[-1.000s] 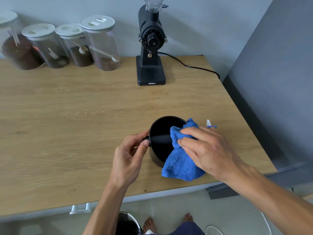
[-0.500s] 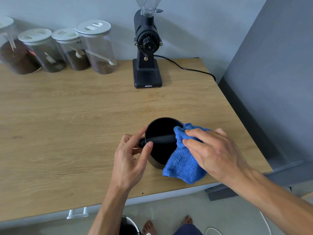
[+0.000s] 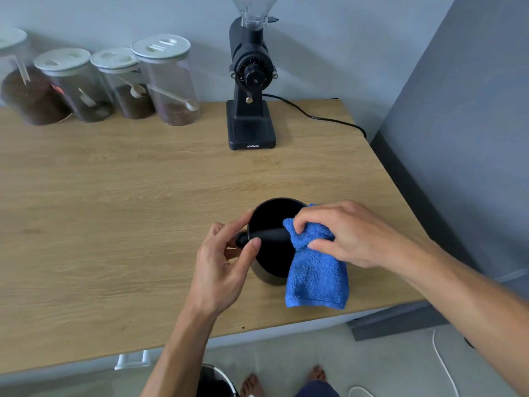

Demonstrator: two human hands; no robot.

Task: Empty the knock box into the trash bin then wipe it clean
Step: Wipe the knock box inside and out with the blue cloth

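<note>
The black round knock box (image 3: 270,216) stands upright on the wooden table (image 3: 114,210) near its front right corner, with a black knock bar across its mouth. My left hand (image 3: 226,262) pinches the bar's left end and the box's left rim. A blue terry cloth (image 3: 315,270) is bunched around the bar's right part and hangs down over the box's front right side. My right hand (image 3: 352,233) grips the cloth at the rim. The dark trash bin (image 3: 211,382) shows partly on the floor below the table edge.
A black coffee grinder (image 3: 250,90) with a cable stands at the back of the table. Several clear lidded jars (image 3: 166,81) of coffee line the back left. A grey cabinet side (image 3: 463,138) rises right of the table. Bare feet and a white cable are on the floor.
My right hand has slid the cloth leftward along the bar, bunching it more tightly. My left hand stays on the bar's left end. The view has tilted slightly.
</note>
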